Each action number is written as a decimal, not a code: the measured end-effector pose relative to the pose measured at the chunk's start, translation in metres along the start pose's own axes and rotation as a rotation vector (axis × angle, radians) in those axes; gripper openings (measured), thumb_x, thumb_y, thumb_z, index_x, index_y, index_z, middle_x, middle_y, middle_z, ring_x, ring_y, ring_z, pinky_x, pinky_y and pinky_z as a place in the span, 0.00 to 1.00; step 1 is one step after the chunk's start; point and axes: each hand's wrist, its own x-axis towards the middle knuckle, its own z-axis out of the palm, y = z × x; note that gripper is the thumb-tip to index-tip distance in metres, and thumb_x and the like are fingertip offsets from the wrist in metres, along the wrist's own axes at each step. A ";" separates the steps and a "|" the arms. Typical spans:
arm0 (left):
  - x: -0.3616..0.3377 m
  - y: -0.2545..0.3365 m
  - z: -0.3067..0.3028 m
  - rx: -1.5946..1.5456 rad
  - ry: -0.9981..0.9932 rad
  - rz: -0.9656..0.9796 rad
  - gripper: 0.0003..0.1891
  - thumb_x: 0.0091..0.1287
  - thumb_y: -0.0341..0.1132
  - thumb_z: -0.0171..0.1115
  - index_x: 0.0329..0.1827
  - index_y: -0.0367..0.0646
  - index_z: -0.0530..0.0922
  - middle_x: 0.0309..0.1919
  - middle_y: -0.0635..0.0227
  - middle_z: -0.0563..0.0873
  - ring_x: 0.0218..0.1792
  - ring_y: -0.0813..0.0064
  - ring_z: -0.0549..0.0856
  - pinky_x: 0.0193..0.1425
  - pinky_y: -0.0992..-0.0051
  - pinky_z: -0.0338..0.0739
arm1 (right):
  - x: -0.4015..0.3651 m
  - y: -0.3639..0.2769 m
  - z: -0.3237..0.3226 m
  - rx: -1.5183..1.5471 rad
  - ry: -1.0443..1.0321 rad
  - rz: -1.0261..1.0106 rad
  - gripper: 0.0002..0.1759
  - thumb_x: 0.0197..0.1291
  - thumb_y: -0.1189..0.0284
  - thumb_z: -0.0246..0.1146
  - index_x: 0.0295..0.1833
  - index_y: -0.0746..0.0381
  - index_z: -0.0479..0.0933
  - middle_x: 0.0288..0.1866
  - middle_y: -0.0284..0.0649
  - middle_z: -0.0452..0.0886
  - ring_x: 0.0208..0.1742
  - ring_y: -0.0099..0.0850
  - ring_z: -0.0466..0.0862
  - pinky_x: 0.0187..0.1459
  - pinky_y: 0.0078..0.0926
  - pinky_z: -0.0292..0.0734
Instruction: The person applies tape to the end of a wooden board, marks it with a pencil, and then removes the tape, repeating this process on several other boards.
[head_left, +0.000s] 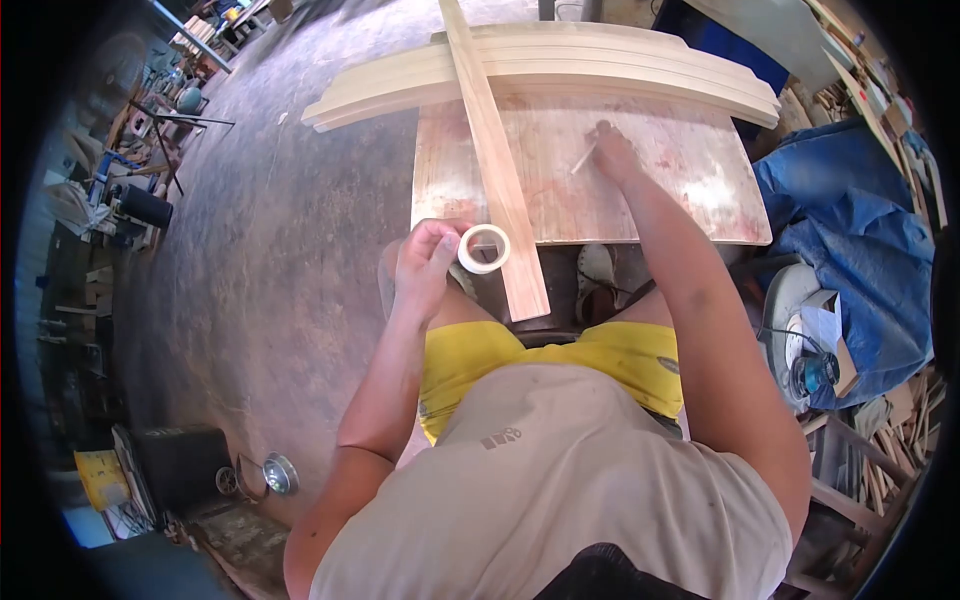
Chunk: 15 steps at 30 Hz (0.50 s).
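My left hand (426, 262) pinches a roll of pale tape (468, 262) at its edge, with the open ring turned up toward me. The roll is beside the near end of a long wooden board (490, 140), which lies lengthwise, pointing away from me. Over the worktable (690, 190), my right hand (614, 156) is closed on a thin pale stick (583, 160); its exact kind is too small to make out. Several long pale planks (600, 62) lie side by side across the table's far side, under the long board.
On the right, a blue tarp (840, 230) hangs beside a teal power tool (815, 373) and scrap wood (890, 430). A black bin-like box (180, 465) and a round metal lamp-like object (280, 473) are at lower left. A stand (165, 130) is on the concrete floor (260, 240).
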 end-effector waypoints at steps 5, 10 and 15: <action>-0.014 -0.006 -0.002 0.023 -0.016 0.036 0.05 0.77 0.33 0.57 0.45 0.41 0.75 0.48 0.61 0.85 0.44 0.76 0.85 0.54 0.73 0.81 | -0.004 -0.034 -0.018 -0.025 0.100 -0.036 0.22 0.63 0.74 0.59 0.62 0.61 0.71 0.55 0.55 0.80 0.57 0.52 0.82 0.53 0.51 0.78; -0.036 -0.017 0.005 -0.058 0.033 0.074 0.06 0.76 0.32 0.58 0.45 0.39 0.74 0.46 0.60 0.86 0.45 0.75 0.85 0.53 0.74 0.81 | -0.152 -0.106 -0.090 0.729 -0.032 -0.624 0.20 0.57 0.68 0.72 0.54 0.61 0.78 0.54 0.46 0.79 0.57 0.47 0.79 0.60 0.42 0.74; -0.046 -0.010 0.038 -0.001 -0.089 0.057 0.08 0.77 0.34 0.58 0.47 0.38 0.75 0.44 0.65 0.85 0.42 0.82 0.83 0.48 0.78 0.80 | -0.245 -0.137 -0.122 0.567 -0.101 -0.838 0.24 0.46 0.69 0.79 0.48 0.59 0.77 0.63 0.46 0.73 0.60 0.48 0.77 0.58 0.43 0.76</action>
